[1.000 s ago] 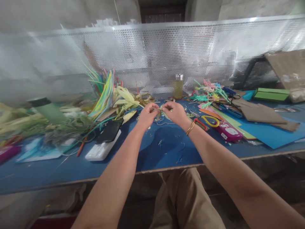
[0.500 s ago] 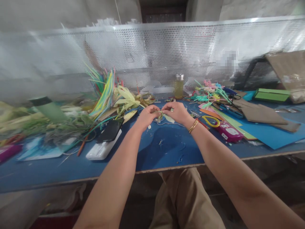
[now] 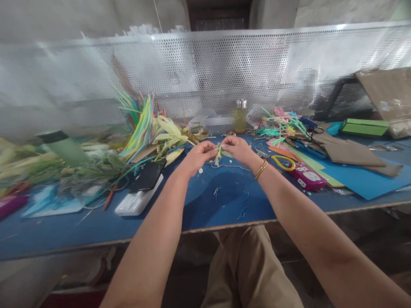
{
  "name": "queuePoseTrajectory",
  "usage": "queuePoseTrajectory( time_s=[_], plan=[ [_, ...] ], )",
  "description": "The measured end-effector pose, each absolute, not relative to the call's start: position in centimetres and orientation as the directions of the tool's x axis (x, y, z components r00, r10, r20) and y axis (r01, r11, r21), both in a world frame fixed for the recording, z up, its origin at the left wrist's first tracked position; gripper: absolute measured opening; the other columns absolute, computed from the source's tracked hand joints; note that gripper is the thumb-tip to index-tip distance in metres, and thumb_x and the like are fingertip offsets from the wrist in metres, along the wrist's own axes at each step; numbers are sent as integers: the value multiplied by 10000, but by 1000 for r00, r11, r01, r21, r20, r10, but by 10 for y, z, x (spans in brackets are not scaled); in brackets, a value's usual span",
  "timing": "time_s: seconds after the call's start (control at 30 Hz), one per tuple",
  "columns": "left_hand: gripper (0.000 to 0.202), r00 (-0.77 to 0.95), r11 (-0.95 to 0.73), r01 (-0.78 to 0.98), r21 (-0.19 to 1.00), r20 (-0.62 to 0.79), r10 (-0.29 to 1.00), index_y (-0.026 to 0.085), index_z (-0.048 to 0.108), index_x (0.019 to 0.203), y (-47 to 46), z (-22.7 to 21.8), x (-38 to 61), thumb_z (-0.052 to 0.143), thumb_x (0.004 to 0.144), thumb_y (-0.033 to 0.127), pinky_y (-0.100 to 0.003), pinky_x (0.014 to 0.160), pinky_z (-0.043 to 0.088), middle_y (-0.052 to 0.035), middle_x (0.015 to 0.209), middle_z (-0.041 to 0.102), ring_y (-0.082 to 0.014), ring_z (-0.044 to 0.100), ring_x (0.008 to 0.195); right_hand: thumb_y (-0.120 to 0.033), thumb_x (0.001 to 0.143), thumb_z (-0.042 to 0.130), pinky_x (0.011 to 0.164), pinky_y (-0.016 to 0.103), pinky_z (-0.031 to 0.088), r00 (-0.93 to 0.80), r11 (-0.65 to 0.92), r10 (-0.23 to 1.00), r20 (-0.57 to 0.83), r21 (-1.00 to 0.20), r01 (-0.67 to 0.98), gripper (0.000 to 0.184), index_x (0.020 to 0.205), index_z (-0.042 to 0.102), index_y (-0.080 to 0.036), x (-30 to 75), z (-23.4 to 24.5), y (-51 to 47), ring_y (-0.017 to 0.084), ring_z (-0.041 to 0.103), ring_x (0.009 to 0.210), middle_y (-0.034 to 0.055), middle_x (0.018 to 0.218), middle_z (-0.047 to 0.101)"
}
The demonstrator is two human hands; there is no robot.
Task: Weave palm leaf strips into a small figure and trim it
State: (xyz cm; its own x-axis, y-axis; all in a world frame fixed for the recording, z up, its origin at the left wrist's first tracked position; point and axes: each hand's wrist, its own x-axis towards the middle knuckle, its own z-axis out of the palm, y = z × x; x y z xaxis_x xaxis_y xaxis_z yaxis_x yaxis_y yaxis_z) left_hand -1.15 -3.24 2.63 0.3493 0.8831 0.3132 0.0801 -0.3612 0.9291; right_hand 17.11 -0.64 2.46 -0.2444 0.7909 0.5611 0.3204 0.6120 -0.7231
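Over the blue tabletop [image 3: 205,205], my left hand [image 3: 201,156] and my right hand [image 3: 236,149] meet with fingertips pinched on a small piece of pale green corn husk [image 3: 218,160]. Part of the husk hangs down between the two hands; the rest is hidden by the fingers. A thin whitish string [image 3: 231,166] lies just below, near the right wrist, which wears a gold bracelet. To the left of my left hand spreads a bunch of pale corn husks [image 3: 170,132].
On the left are a phone [image 3: 147,176] on a white case [image 3: 137,203], colourful pipe cleaners [image 3: 141,124] and a green bottle [image 3: 66,147]. On the right lie yellow-handled scissors [image 3: 283,163], a purple power strip [image 3: 308,176] and cardboard [image 3: 349,152]. A glass bottle [image 3: 240,117] stands behind.
The husk piece, which stuck out to the right under my right hand, now hangs down between the fingertips. Both hands stay in nearly the same place.
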Motion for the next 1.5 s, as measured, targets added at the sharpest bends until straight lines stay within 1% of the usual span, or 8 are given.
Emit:
queuePoseTrajectory(
  time_s=[0.2,0.33,0.53,0.77,0.93,1.07,1.3,1.5],
  plan=[
    [209,427,-339,118,933,261,866,186,580,810,-37,28,-10,713,728,324,-232,574,357,34,668,540,-86,467,576,-255,831,497,642,273,428,-175,596,796,579,-700,393,117,726,501,-202,171,25,-7,129,541,624,-8,666,569],
    [201,487,-302,108,947,215,846,184,582,813,-43,31,-6,710,736,317,-234,586,368,18,693,582,-96,504,607,-247,872,440,600,269,433,-127,581,801,585,-708,401,118,758,431,-221,170,24,-6,116,542,570,-3,722,557],
    [264,418,-83,-115,990,125,900,189,572,887,-43,24,7,626,811,437,-296,675,476,-25,769,646,-147,612,675,-234,890,417,636,276,394,-111,648,706,699,-576,498,106,787,396,-224,167,24,-9,132,518,640,-2,729,529],
    [289,333,2,-197,980,65,941,197,629,919,-34,15,11,705,750,419,-305,684,499,-34,805,680,-160,645,699,-220,869,428,676,288,372,-159,675,659,735,-484,556,110,763,399,-225,165,23,-11,154,480,702,17,752,519],
    [225,360,64,-126,990,-14,933,162,678,769,-32,16,7,714,725,380,-252,559,447,-51,727,682,-130,597,594,-216,854,425,704,297,377,-159,667,660,734,-476,573,105,750,406,-225,164,21,-10,169,477,731,30,770,529],
    [222,348,101,-40,994,-80,934,155,705,743,-29,16,6,686,729,376,-229,461,367,-72,720,691,-113,552,527,-214,852,417,697,297,372,-153,665,665,731,-486,567,98,754,412,-222,165,19,-8,164,469,710,29,764,525],
    [198,381,112,-17,994,-98,919,145,705,718,-31,16,7,681,727,341,-222,444,342,-64,628,653,-121,566,536,-221,864,416,689,304,358,-102,627,678,728,-501,597,101,763,416,-222,168,19,-5,166,476,700,28,762,536],
    [289,433,126,1,992,-114,894,166,708,770,-34,16,7,740,692,443,-220,458,351,-75,740,694,-126,574,566,-233,871,429,685,291,377,-134,657,672,728,-503,563,96,777,440,-218,167,20,-6,153,493,689,18,759,539]
  ],
)
